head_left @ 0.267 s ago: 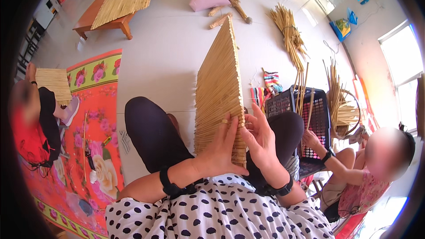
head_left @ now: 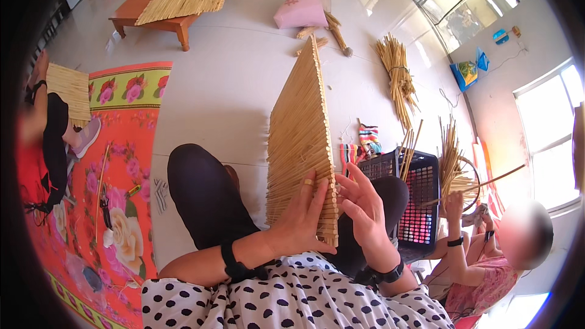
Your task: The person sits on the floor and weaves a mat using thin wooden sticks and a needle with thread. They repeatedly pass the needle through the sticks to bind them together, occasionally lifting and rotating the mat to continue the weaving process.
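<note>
A panel of straw-coloured stalks (head_left: pixel 297 140), laid side by side, stands on edge between my knees, its far end raised. Its row of cut stalk ends faces right. My left hand (head_left: pixel 295 222) holds the panel low down, fingers flat on its left face and thumb stretched toward the near corner. At the right edge is my right hand (head_left: pixel 365 219), fingers apart, fingertips close to the cut ends; whether they touch is hard to see. Nothing shows in its palm.
A person (head_left: pixel 472 271) on the right handles a long stalk beside a black crate (head_left: pixel 420 198). Stalk bundles (head_left: pixel 396 76) lie on the floor. Another person sits left by a red floral sheet (head_left: pixel 125 128). A low wooden table (head_left: pixel 177 24) bears another stalk panel (head_left: pixel 186 0).
The view has shifted slightly. My right hand's fingers have spread a little away from the edge. The person on the right has raised a hand from the crate with a stalk.
</note>
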The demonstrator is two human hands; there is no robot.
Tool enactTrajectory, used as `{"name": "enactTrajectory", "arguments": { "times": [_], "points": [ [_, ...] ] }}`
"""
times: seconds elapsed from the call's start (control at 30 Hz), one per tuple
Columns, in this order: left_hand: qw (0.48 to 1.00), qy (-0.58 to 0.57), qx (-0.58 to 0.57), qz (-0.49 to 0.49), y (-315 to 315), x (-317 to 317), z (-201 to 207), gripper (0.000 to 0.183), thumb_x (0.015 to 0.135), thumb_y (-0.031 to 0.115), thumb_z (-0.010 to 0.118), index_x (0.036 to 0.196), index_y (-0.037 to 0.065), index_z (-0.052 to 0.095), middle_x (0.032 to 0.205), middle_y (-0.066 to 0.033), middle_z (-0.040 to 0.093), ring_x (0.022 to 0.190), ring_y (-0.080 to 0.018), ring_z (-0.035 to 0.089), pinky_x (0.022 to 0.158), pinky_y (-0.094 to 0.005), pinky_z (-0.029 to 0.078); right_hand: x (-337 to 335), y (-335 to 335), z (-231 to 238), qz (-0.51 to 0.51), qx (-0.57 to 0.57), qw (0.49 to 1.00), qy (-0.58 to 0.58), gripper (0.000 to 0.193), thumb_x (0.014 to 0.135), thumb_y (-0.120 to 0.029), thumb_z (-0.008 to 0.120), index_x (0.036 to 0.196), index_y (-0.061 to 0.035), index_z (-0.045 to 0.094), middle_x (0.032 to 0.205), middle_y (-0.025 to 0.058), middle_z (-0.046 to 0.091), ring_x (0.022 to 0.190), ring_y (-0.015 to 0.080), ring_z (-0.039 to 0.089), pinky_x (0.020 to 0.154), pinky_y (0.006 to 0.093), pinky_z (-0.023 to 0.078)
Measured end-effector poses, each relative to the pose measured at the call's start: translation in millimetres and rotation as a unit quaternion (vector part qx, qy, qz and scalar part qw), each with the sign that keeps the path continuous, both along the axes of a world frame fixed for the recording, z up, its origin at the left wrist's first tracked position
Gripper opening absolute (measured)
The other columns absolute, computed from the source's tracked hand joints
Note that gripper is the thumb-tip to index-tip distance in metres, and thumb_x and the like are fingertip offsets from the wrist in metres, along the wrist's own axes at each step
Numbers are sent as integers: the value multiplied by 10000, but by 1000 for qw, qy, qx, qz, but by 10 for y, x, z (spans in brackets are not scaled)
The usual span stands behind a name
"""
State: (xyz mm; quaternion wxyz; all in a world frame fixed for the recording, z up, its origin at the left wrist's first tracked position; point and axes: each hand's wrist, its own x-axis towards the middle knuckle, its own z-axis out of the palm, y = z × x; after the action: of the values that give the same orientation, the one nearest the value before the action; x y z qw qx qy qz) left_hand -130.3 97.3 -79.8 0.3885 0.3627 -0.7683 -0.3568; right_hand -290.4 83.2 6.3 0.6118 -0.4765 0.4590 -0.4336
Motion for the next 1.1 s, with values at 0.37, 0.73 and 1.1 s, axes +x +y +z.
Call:
{"name": "enactTrajectory", "arguments": {
  "times": [0.37, 0.73, 1.1],
  "points": [
    [980, 137, -52, 137, -244, 395, 126, 1037, 768, 134, 744, 1515, -63, 53, 1489, -345, 238, 1366, -501, 321, 1108, -488, 327, 414, -277, 57, 83, -72, 993, -36, 431, 920, -21, 548, 1343, 49, 518, 1336, 133, 577, 1217, 222, 570, 1049, 357, 434],
    [870, 311, 14, 382, -828, 1258, 438, 329, 916, 19, 603, 1233, -60, 561, 1149, -111, 650, 1028, -182, 615, 927, -318, 469, 472, -872, -195, -1, -101, 994, 37, 305, 894, -46, 618, 1172, 82, 620, 1095, 121, 696, 971, 159, 657, 857, 284, 514],
    [914, 289, -101, 265, -948, 2040, 1077, 358, 888, 11, 640, 1231, -65, 571, 1156, -112, 653, 1032, -180, 624, 936, -312, 470, 51, -1499, 231, -156, -368, 897, 187, 489, 822, -70, 673, 1288, 8, 549, 1181, 154, 645, 1035, 254, 653, 819, 342, 552]
  ]
}}
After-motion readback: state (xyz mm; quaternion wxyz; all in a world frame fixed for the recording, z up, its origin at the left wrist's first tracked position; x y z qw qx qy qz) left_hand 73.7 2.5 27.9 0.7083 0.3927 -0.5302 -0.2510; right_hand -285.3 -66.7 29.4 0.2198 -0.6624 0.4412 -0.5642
